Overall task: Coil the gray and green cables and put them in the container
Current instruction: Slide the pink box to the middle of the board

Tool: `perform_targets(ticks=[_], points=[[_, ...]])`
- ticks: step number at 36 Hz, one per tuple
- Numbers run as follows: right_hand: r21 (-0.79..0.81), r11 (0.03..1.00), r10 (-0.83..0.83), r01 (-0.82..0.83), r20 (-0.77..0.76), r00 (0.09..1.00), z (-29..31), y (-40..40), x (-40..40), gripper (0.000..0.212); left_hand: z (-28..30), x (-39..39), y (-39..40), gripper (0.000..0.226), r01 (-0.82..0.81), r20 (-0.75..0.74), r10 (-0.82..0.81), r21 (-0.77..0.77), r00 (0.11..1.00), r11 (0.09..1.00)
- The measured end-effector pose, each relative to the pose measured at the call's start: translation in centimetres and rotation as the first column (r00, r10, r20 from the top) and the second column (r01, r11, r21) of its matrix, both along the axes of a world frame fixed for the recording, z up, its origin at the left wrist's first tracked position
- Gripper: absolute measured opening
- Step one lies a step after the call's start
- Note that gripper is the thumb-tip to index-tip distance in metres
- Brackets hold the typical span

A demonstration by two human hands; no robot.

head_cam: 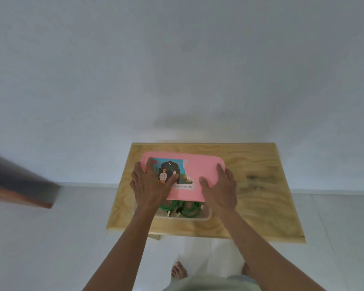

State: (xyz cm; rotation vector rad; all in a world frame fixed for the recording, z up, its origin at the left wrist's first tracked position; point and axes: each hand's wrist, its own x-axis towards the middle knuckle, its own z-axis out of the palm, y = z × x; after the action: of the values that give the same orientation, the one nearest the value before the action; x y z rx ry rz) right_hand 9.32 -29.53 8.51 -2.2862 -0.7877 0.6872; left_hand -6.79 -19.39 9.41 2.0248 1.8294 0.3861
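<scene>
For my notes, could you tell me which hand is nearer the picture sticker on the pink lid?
Left. The left hand lies on the sticker; the right hand rests on bare pink lid beside it.

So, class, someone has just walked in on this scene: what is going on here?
A person stands at a small wooden table, with both hands on a pink lid bearing a picture label. The left hand lies flat over the label side and the right hand on the other end. The lid sits over a white container but leaves its near edge uncovered, where coiled green cable shows inside. A gray cable cannot be made out.
</scene>
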Motion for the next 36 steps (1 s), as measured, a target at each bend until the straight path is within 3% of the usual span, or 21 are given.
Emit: perform_targets(ticks=[7,19,28,36], points=[[-0.075,0.997,-0.012,0.012,0.002,1.0,-1.4,1.3,-5.5,0.075,-2.7,-5.4,1.4,0.101,0.015,0.034,-0.011,-0.128,0.999,0.992],[-0.194,0.98,-0.041,0.043,0.01,0.999,-5.5,0.8,-7.3,0.076,-7.4,-6.2,0.4,0.103,0.052,0.024,-0.048,-0.238,0.999,0.97],[-0.212,0.974,-0.072,0.078,0.037,0.997,-7.0,0.8,-7.2,0.074,-8.6,-6.0,1.1,0.101,0.089,0.015,-0.088,-0.234,0.996,0.968],[-0.226,0.973,-0.001,0.042,0.179,0.984,-7.9,0.7,-7.4,0.076,-9.6,-6.9,0.9,0.102,0.14,-0.001,-0.142,-0.161,0.99,0.977]])
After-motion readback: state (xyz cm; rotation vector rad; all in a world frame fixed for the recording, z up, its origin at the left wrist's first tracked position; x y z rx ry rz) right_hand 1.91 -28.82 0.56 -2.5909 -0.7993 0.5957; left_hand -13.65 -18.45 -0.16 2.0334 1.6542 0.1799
